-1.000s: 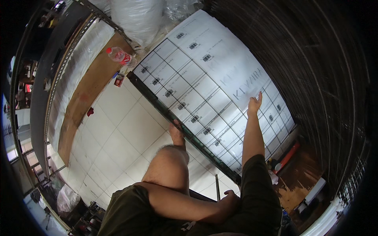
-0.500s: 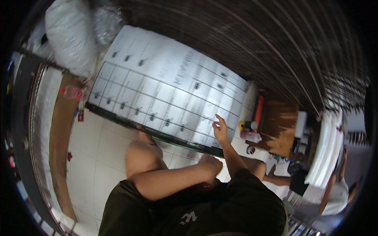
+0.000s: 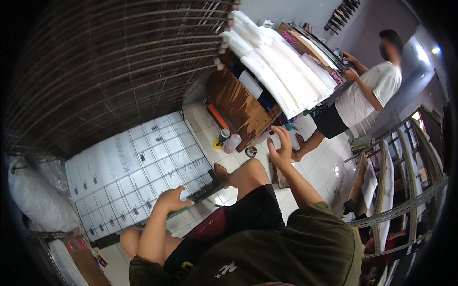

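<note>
A large flat panel (image 3: 114, 162) with a white surface lies low in front of me. Thin dark lines divide it into rows, and small dark marks repeat across them. My left hand (image 3: 172, 199) is over its near edge, thumb and fingers apart; a pale patch shows in the gap, seemingly the panel's surface. Whether the fingertips touch the panel I cannot tell. Off to the right, my right hand (image 3: 281, 147) is raised above the tiled floor, its fingers spread and slightly curled around nothing.
A dark wire rack (image 3: 119, 62) overhangs the panel's far side. White cloths (image 3: 281, 66) hang beside a wooden board (image 3: 238, 109); a bottle (image 3: 232, 143) and tins stand on the floor. A co-worker (image 3: 367, 86) stands at the right, near metal shelving (image 3: 396, 190).
My view has swung right, bringing the co-worker and shelving further in. My right hand has moved from above the panel to the floor side; my left hand has moved from my lap to the panel's edge.
</note>
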`<state>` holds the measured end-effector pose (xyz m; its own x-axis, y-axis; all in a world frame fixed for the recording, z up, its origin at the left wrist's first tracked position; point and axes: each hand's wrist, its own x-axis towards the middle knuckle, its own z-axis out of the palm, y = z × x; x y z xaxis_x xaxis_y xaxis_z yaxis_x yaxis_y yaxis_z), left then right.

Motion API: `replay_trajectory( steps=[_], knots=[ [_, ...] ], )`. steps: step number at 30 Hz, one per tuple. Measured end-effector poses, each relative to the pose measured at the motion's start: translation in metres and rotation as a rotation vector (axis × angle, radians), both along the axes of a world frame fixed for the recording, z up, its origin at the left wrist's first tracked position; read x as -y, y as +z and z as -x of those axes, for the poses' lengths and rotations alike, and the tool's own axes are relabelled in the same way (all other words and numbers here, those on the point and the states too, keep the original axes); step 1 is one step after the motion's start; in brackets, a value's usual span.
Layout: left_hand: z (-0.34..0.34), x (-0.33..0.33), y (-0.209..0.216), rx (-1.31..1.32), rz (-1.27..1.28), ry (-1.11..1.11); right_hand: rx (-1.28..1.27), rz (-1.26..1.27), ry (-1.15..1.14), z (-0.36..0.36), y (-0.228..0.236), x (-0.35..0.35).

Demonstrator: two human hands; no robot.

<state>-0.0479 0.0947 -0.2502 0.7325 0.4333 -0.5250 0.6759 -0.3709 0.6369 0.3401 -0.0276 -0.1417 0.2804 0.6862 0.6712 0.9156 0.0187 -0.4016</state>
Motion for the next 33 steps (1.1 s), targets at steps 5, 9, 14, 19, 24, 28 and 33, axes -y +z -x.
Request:
replay_trajectory(
  steps=[5, 9, 14, 19, 24, 28, 33],
  knots=[
    [0.009, 0.014, -0.022, -0.014, -0.038, 0.026, -0.241, 0.461, -0.164, -0.030, -0.053, 0.082],
    [0.005, 0.020, -0.036, -0.068, -0.073, 0.031, -0.325, 0.470, -0.060, 0.006, -0.147, 0.136],
    [0.027, 0.019, -0.047, -0.108, -0.090, 0.129, -0.419, 0.517, -0.139, 0.009, -0.137, 0.122],
    [0.027, 0.025, -0.044, -0.093, -0.070, 0.141, -0.430, 0.544, -0.208, 0.001, -0.141, 0.132],
    [0.044, 0.024, -0.046, -0.019, -0.087, 0.166, -0.584, 0.841, -0.330, 0.020, -0.132, 0.151],
    [0.047, 0.022, -0.042, -0.018, -0.116, 0.181, -0.503, 0.899, -0.156, 0.041, -0.116, 0.181],
    [0.044, 0.019, -0.040, -0.021, -0.081, 0.200, -0.436, 0.884, -0.279, 0.054, -0.113, 0.162]
  ],
)
